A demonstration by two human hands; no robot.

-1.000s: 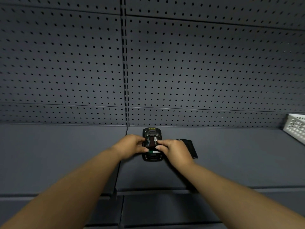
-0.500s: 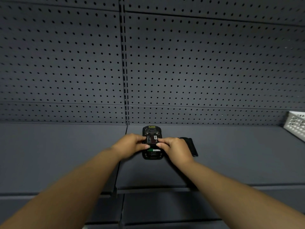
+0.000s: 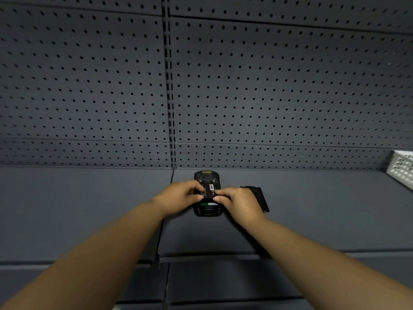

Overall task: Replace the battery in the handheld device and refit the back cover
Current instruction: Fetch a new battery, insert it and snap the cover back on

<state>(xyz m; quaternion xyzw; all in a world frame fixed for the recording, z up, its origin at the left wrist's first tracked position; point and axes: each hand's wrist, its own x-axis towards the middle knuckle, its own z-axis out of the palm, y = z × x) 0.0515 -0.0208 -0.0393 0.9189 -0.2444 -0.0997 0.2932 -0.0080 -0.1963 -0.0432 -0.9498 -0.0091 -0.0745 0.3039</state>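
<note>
A black handheld device [image 3: 207,210] lies face down on the grey shelf [image 3: 312,209], its back open. A dark battery [image 3: 209,190] with a white label sits over the open compartment. My left hand [image 3: 178,196] pinches the battery's left edge and my right hand [image 3: 240,203] pinches its right edge, thumbs at its near end. A green strip shows inside the compartment just below the battery. The black back cover [image 3: 260,198] lies flat on the shelf to the right, partly hidden behind my right hand.
A grey pegboard wall [image 3: 268,97] rises behind the shelf. A white perforated basket [image 3: 402,170] stands at the far right edge. The shelf's front lip [image 3: 212,257] runs below my wrists, with a lower shelf beneath.
Both hands stay on the battery over the device; they and the device sit slightly higher in view, as the head camera tilted a little. No clear shift of the battery.
</note>
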